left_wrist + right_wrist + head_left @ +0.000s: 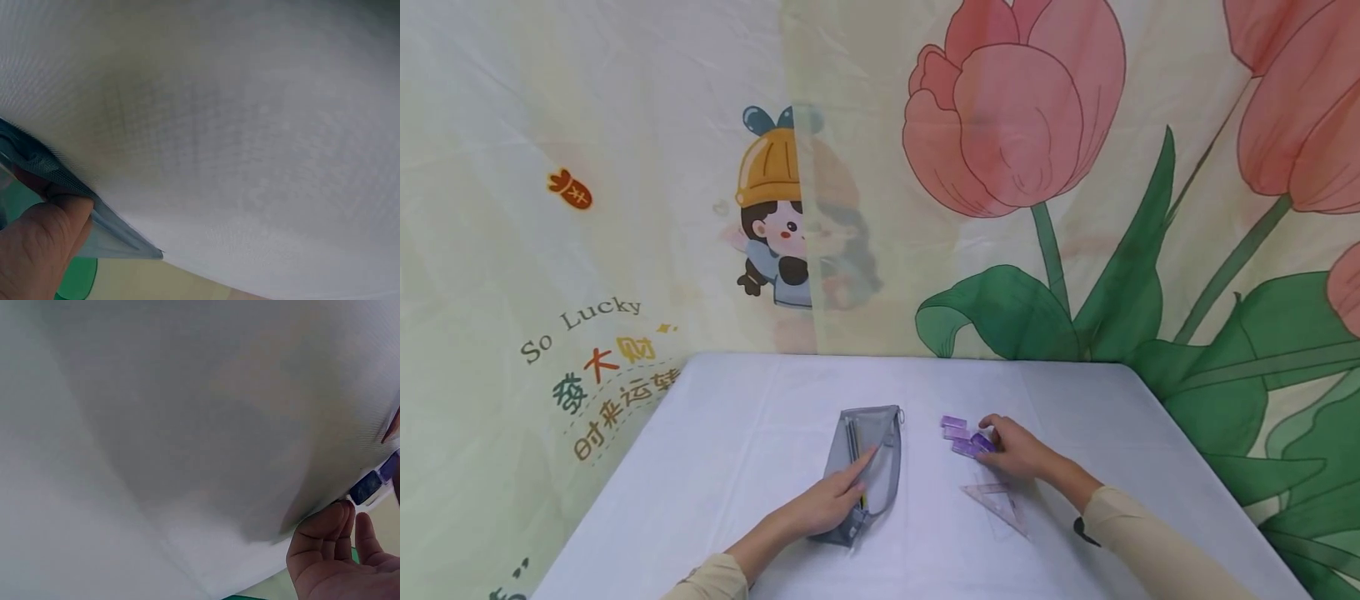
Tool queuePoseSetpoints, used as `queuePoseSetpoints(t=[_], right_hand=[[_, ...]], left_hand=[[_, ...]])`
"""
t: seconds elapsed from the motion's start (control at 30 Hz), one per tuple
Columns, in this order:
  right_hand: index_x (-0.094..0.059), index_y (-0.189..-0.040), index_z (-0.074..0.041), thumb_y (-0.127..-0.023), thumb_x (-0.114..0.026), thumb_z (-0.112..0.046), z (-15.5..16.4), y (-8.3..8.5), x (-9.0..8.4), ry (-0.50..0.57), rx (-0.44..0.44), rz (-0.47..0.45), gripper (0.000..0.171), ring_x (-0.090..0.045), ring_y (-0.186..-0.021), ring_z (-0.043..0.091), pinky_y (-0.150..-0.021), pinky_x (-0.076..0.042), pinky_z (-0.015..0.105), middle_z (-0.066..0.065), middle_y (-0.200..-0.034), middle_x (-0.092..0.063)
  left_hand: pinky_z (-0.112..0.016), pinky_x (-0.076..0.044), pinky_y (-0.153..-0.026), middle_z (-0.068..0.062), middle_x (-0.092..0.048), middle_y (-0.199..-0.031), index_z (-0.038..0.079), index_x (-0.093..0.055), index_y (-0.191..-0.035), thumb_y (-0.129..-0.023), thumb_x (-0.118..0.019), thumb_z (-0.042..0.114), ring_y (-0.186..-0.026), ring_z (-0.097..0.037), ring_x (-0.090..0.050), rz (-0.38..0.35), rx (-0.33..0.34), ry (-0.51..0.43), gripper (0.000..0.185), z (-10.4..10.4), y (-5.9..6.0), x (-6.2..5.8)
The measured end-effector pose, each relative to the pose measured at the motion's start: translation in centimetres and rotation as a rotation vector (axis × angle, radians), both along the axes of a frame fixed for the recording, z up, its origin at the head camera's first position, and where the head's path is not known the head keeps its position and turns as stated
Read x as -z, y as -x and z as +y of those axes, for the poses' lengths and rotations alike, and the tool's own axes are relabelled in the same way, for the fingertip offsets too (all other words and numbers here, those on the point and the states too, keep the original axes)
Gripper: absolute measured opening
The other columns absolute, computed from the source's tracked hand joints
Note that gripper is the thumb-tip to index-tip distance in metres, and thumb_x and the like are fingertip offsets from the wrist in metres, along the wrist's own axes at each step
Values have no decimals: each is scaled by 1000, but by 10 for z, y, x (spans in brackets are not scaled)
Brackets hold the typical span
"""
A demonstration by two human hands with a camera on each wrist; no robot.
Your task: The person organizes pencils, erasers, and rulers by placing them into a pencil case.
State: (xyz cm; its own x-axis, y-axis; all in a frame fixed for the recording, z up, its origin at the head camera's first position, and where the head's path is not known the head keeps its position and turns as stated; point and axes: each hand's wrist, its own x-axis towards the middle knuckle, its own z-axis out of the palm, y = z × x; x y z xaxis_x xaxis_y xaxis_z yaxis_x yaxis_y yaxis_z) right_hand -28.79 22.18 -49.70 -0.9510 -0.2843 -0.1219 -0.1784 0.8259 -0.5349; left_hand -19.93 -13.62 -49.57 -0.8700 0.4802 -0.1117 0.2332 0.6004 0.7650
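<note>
A grey mesh pencil case (880,433) lies on the white table with long thin pencils (852,442) showing inside. My left hand (831,502) grips its near side, the index finger stretched over the mesh; in the left wrist view, the thumb (62,215) bends against the case's dark edge. Over a cluster of small purple blocks (955,433), my right hand (1018,447) reaches down, thumb and fingers curled round a darker, tilted purple block (982,442). The right wrist view shows purple blocks (366,487) beyond the fingers, with the contact partly hidden.
A clear triangular set square (997,504) lies nearer me, below the right hand. Something small and black (1085,532) shows beside the right sleeve. Behind the far table edge (917,358) hangs a printed curtain (857,50) with tulips.
</note>
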Motion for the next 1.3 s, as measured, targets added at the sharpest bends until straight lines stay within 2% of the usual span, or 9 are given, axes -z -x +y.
queuePoseSetpoints(t=[0.1, 0.2, 0.5, 0.8, 1.0, 1.3], right_hand=[[-58, -122, -6, -88, -76, -16, -3, 1, 0, 7, 22, 6, 40, -53, -85, 17, -78, -51, 34, 4, -96, -59], [-60, -119, -5, -88, -76, -13, -5, 1, 0, 1, 42, 10, 36, -52, -85, 17, -76, -51, 33, 3, -94, -58], [-64, -114, -2, -89, -73, -9, -6, 1, 2, -27, 120, 9, 27, -57, -88, 18, -83, -54, 39, 5, -96, -63], [-65, -115, -5, -90, -69, -8, -2, -2, 1, 59, 184, 8, 25, -55, -85, 19, -76, -52, 33, 6, -95, -63], [-64, -116, -5, -91, -69, -10, -2, -10, -7, 114, 215, 15, 26, -54, -88, 20, -76, -53, 30, 7, -96, -61], [-66, -113, -7, -90, -70, -7, -28, -24, -18, 135, 103, 84, 23, -52, -85, 17, -73, -49, 29, 4, -93, -59]], left_hand=[[-60, -27, -116, -19, -30, -160, 29, -17, -160, -108, -36, 24, -145, -43, -33, -11, -3, 0, 55, 0, 0, -1], [-61, -27, -116, -19, -29, -160, 29, -17, -159, -108, -36, 24, -144, -44, -33, -25, -9, -5, 55, 0, 0, -1], [-62, -27, -116, -17, -28, -161, 32, -17, -159, -108, -36, 25, -145, -44, -32, -37, -16, -18, 55, 0, 1, 0], [-66, -22, -115, -16, -24, -163, 35, -17, -159, -108, -33, 27, -146, -47, -27, -104, -52, -52, 54, 0, 1, -2], [-66, -20, -116, -14, -23, -164, 38, -17, -158, -108, -32, 26, -147, -46, -24, -116, -62, -73, 54, 1, 3, 1], [-70, -18, -114, -11, -22, -164, 42, -19, -157, -108, -31, 28, -148, -47, -22, -135, -89, -72, 53, -1, 1, 3]])
